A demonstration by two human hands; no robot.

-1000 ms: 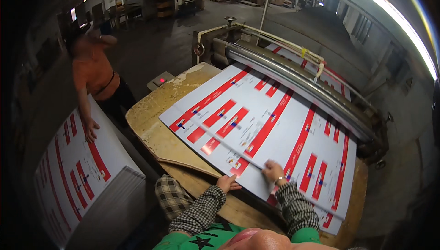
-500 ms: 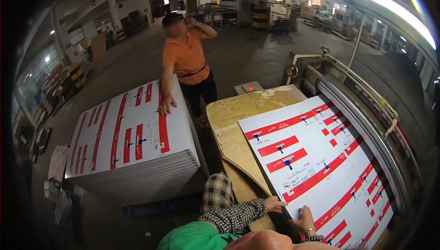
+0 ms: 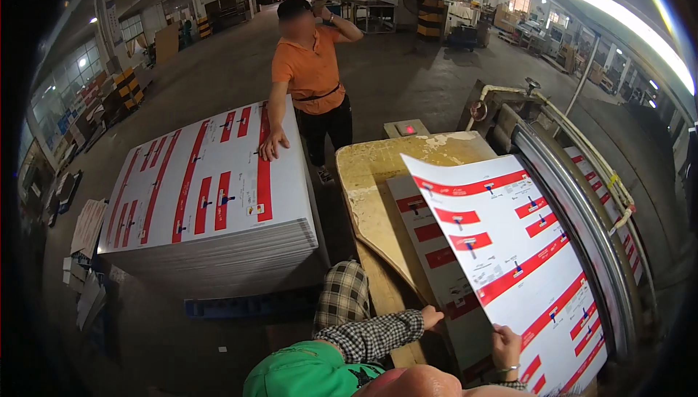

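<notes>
A large white printed sheet (image 3: pixel 502 251) with red bands lies with its far edge at the metal roller (image 3: pixel 582 251). My right hand (image 3: pixel 507 346) pinches its near left edge, and the sheet's left side is lifted and curved. Beneath it, another sheet with red bands (image 3: pixel 425 231) lies on the table. My left hand (image 3: pixel 432 318), fingers curled, is at the left edge of that lower sheet, beside the wooden table (image 3: pixel 371 179). Whether it holds anything cannot be made out.
A tall stack of printed sheets (image 3: pixel 167 201) stands at the left on a blue pallet (image 3: pixel 247 304). Behind it a person in orange (image 3: pixel 309 70) rests a hand on top. A pale box with a red light (image 3: pixel 404 129) sits beyond the table. Pipes (image 3: pixel 582 131) run along the machine.
The top sheet's left side has risen and bent, uncovering the sheet below. My right hand now grips its edge. Printed sheet now shows beyond the roller.
</notes>
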